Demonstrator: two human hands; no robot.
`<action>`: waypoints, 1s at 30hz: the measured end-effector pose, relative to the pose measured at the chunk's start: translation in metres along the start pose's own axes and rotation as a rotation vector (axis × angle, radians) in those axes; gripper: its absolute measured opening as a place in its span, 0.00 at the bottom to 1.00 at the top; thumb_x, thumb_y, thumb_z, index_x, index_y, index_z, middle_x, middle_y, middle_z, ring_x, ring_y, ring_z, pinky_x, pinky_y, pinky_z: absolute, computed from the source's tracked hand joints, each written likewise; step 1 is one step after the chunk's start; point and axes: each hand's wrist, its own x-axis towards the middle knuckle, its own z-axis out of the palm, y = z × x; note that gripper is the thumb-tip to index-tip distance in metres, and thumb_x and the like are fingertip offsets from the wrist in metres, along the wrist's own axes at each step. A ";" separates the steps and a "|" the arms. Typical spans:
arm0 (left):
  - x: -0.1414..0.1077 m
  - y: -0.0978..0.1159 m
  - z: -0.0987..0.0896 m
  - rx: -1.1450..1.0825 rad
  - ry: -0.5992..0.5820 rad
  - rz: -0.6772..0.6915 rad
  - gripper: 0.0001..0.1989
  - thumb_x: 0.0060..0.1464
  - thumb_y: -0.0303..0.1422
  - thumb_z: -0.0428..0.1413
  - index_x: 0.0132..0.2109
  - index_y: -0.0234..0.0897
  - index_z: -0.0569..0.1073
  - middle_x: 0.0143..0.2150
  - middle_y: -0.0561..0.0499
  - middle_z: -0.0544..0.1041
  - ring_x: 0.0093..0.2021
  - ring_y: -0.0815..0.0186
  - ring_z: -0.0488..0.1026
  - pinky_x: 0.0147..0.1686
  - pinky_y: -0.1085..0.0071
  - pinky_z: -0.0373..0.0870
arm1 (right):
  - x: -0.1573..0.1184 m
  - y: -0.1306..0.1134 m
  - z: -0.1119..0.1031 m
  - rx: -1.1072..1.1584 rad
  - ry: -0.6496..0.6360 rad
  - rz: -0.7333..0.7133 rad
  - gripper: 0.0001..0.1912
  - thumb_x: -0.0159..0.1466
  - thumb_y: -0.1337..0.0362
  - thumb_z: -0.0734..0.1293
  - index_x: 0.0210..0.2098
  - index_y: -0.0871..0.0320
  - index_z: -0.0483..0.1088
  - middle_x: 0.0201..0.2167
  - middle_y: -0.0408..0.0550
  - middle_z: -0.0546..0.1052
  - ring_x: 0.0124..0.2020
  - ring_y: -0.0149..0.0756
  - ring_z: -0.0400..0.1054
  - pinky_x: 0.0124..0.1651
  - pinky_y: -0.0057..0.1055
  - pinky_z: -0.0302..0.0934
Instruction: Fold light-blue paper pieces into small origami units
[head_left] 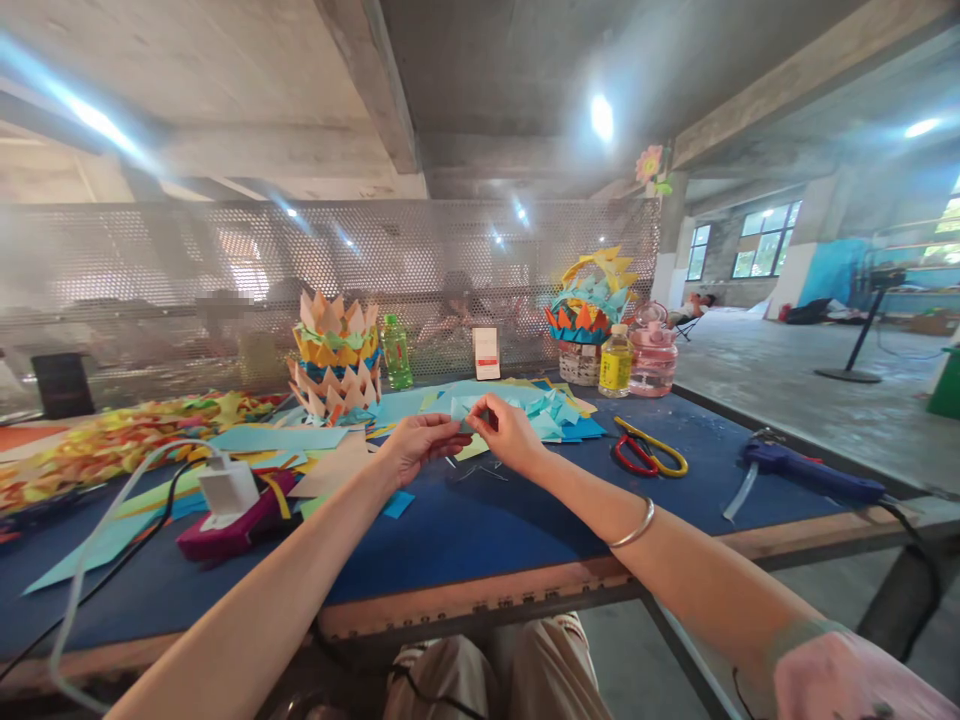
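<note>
Above the blue tabletop my left hand and my right hand meet, fingertips pinched close together. Between them is a small piece of light blue paper, partly hidden by the fingers. Just behind and right of my right hand lies a pile of folded light blue paper pieces. A darker blue sheet sticks out from under that pile. To the left of my left hand lie a beige sheet and a small blue paper square.
Scissors and a blue glue gun lie at right. A purple power strip with a white plug and cables stands at left. Paper crowns, bottles and a phone line the back, before a perforated metal screen.
</note>
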 end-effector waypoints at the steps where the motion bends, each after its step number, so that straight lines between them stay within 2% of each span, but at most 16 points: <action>1: 0.000 0.000 0.000 0.003 0.016 0.011 0.04 0.44 0.25 0.62 0.29 0.29 0.73 0.26 0.46 0.79 0.30 0.66 0.77 0.33 0.76 0.72 | 0.000 0.000 0.000 -0.001 -0.005 -0.022 0.05 0.59 0.62 0.62 0.32 0.58 0.67 0.25 0.41 0.69 0.23 0.28 0.59 0.28 0.25 0.54; 5: 0.000 -0.001 -0.001 0.003 0.092 0.055 0.04 0.42 0.24 0.62 0.28 0.30 0.73 0.24 0.48 0.78 0.27 0.67 0.76 0.33 0.74 0.72 | 0.002 0.002 0.000 -0.022 0.011 -0.103 0.06 0.57 0.64 0.65 0.35 0.57 0.70 0.37 0.47 0.68 0.34 0.31 0.62 0.34 0.26 0.59; 9: 0.001 -0.001 -0.002 -0.021 0.075 0.071 0.05 0.41 0.24 0.63 0.28 0.29 0.74 0.24 0.48 0.78 0.27 0.67 0.76 0.35 0.73 0.72 | 0.003 0.005 0.000 -0.037 0.024 -0.120 0.06 0.56 0.67 0.66 0.34 0.55 0.72 0.39 0.48 0.65 0.40 0.34 0.62 0.36 0.27 0.60; 15: 0.002 -0.004 -0.002 -0.037 -0.117 0.058 0.14 0.34 0.25 0.66 0.33 0.30 0.76 0.30 0.49 0.79 0.32 0.68 0.76 0.40 0.74 0.71 | 0.002 -0.001 -0.002 0.014 0.034 -0.078 0.04 0.55 0.69 0.65 0.31 0.58 0.71 0.34 0.46 0.66 0.32 0.30 0.62 0.32 0.25 0.59; 17: 0.002 -0.005 -0.003 -0.035 -0.117 0.044 0.14 0.34 0.24 0.67 0.34 0.30 0.77 0.29 0.49 0.79 0.32 0.68 0.76 0.39 0.75 0.71 | 0.002 -0.004 -0.002 0.046 0.036 -0.025 0.03 0.55 0.68 0.65 0.30 0.59 0.70 0.32 0.45 0.68 0.31 0.29 0.62 0.31 0.25 0.59; 22: 0.003 -0.006 -0.003 -0.041 -0.050 -0.013 0.07 0.40 0.26 0.65 0.30 0.30 0.76 0.29 0.46 0.79 0.33 0.65 0.77 0.38 0.74 0.71 | 0.002 -0.008 -0.001 0.116 0.037 0.072 0.03 0.55 0.66 0.65 0.30 0.59 0.70 0.32 0.44 0.71 0.30 0.29 0.63 0.32 0.26 0.59; 26: 0.002 -0.004 -0.002 -0.046 -0.045 -0.025 0.03 0.44 0.25 0.61 0.30 0.29 0.76 0.30 0.45 0.79 0.32 0.66 0.77 0.36 0.76 0.72 | 0.003 -0.006 0.000 0.132 0.041 0.044 0.04 0.54 0.67 0.65 0.31 0.59 0.71 0.32 0.44 0.72 0.30 0.29 0.63 0.31 0.25 0.60; 30: 0.003 -0.004 -0.003 -0.045 -0.058 -0.037 0.03 0.46 0.24 0.60 0.31 0.28 0.77 0.30 0.43 0.80 0.33 0.65 0.77 0.36 0.75 0.72 | 0.002 -0.003 0.001 0.148 0.012 0.023 0.07 0.56 0.68 0.65 0.34 0.57 0.74 0.33 0.45 0.72 0.31 0.30 0.64 0.32 0.26 0.61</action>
